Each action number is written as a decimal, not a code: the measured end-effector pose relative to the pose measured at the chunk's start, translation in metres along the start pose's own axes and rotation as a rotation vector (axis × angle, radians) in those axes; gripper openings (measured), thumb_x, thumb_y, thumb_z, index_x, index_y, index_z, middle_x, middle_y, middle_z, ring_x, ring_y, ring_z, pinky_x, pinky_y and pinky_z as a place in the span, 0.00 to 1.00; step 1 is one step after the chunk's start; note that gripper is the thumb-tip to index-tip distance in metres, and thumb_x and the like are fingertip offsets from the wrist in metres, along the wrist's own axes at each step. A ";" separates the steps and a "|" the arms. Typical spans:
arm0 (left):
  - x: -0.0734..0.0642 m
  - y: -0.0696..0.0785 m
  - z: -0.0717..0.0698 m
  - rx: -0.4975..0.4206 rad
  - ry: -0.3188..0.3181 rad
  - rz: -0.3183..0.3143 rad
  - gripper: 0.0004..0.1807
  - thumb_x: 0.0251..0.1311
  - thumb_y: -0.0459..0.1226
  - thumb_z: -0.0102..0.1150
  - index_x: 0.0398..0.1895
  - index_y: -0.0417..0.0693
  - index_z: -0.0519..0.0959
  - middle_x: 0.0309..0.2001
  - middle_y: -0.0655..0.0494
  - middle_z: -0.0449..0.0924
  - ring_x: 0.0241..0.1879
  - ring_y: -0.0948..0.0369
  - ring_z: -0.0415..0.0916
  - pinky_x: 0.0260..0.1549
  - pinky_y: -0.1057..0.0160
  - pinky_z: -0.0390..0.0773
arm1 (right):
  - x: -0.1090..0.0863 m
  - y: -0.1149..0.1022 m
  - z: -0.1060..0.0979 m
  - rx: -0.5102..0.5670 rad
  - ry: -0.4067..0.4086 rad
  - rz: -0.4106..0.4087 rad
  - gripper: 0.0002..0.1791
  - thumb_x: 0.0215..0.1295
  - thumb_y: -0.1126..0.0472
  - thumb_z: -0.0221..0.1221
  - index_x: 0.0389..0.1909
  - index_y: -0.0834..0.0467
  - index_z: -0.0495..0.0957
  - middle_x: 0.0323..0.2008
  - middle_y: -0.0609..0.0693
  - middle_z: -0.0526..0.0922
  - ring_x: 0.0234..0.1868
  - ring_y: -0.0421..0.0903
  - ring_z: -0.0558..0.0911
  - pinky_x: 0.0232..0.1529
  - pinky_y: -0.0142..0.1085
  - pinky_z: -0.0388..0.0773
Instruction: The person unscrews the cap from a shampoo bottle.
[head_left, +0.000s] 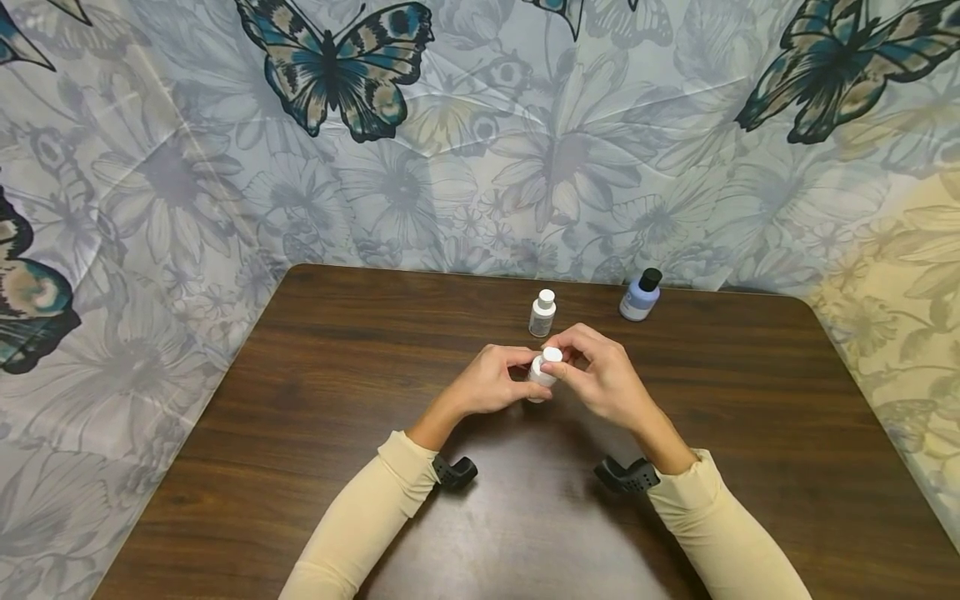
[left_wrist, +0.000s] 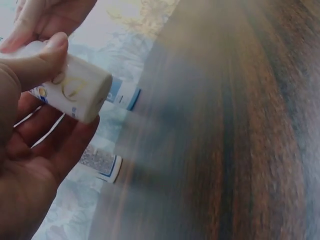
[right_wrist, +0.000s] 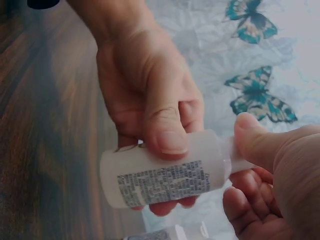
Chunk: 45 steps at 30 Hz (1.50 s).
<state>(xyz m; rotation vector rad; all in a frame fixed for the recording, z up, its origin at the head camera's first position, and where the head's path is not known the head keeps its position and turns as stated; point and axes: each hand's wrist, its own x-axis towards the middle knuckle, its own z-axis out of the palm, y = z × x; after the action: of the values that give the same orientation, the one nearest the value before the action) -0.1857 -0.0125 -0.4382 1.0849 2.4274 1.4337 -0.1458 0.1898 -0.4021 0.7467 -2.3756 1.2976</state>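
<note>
A small white bottle with a printed label is held above the table between both hands. My left hand grips its body, thumb on one side and fingers on the other. With thumb and fingers, my right hand pinches the white cap at its top. In the left wrist view the bottle is tilted, its base toward the table. The right wrist view shows the left thumb pressed on the bottle beside the label, with the cap partly hidden by the right thumb.
Behind the hands stands a second white bottle, capped. Farther right is a lavender bottle with a black cap. Both stand on the dark wooden table, near its far edge. A butterfly-and-flower cloth hangs behind it.
</note>
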 end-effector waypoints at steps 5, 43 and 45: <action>-0.001 -0.001 -0.006 -0.033 -0.033 -0.041 0.16 0.54 0.43 0.77 0.45 0.51 0.87 0.39 0.58 0.90 0.40 0.70 0.83 0.43 0.71 0.82 | 0.001 -0.002 0.001 -0.006 -0.026 0.025 0.12 0.57 0.68 0.73 0.41 0.56 0.86 0.34 0.46 0.82 0.34 0.35 0.77 0.32 0.24 0.76; -0.003 -0.001 0.000 0.027 0.089 -0.078 0.21 0.52 0.42 0.79 0.50 0.54 0.87 0.40 0.59 0.87 0.39 0.68 0.83 0.40 0.72 0.83 | -0.002 -0.003 0.009 0.011 -0.025 0.157 0.19 0.64 0.64 0.69 0.57 0.58 0.82 0.44 0.50 0.84 0.37 0.39 0.79 0.36 0.27 0.77; -0.004 -0.001 0.000 0.019 0.083 -0.076 0.21 0.52 0.43 0.79 0.52 0.55 0.87 0.41 0.60 0.87 0.40 0.68 0.83 0.41 0.72 0.83 | -0.003 -0.003 0.011 -0.005 -0.003 0.192 0.21 0.61 0.62 0.71 0.56 0.59 0.81 0.41 0.50 0.82 0.36 0.38 0.78 0.35 0.26 0.76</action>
<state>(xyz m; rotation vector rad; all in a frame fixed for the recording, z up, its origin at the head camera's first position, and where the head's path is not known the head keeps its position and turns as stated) -0.1833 -0.0148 -0.4396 0.9441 2.5143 1.4628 -0.1420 0.1804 -0.4074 0.5299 -2.5020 1.3640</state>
